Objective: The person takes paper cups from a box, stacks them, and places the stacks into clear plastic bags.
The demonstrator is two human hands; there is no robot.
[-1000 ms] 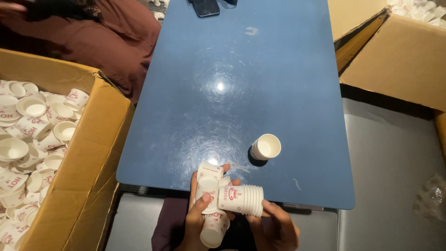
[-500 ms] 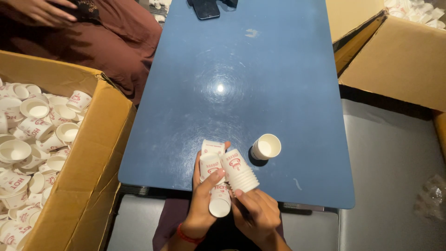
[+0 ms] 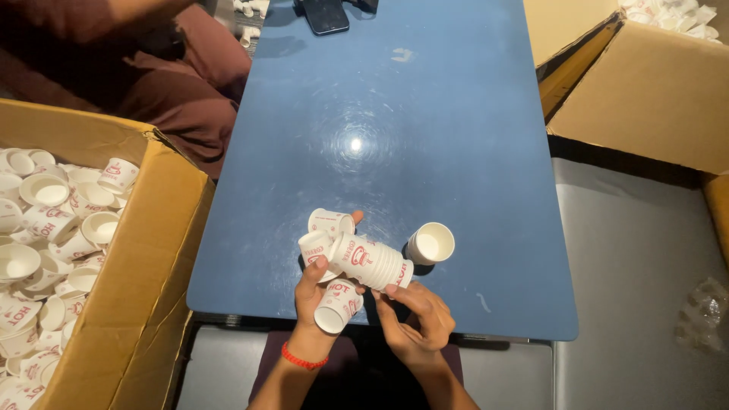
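Note:
My left hand [image 3: 313, 285] grips several small white paper cups with red print [image 3: 325, 237] over the near edge of the blue table [image 3: 395, 121]; one of them [image 3: 336, 305] points down toward me. My right hand [image 3: 416, 319] holds the wide end of a nested stack of the same cups [image 3: 370, 261], lying on its side between both hands. A single cup [image 3: 430, 244] stands on the table just right of the stack, untouched.
A large cardboard box [image 3: 144, 258] on my left is full of loose cups [image 3: 45, 228]. Another cardboard box [image 3: 645, 83] stands at the far right. A phone [image 3: 325, 15] lies at the table's far end. A person in dark red clothing [image 3: 152, 68] sits at upper left.
Both hands have moved forward over the table edge. The nested stack has tilted and now lies slanted between the hands, closer to the standing cup.

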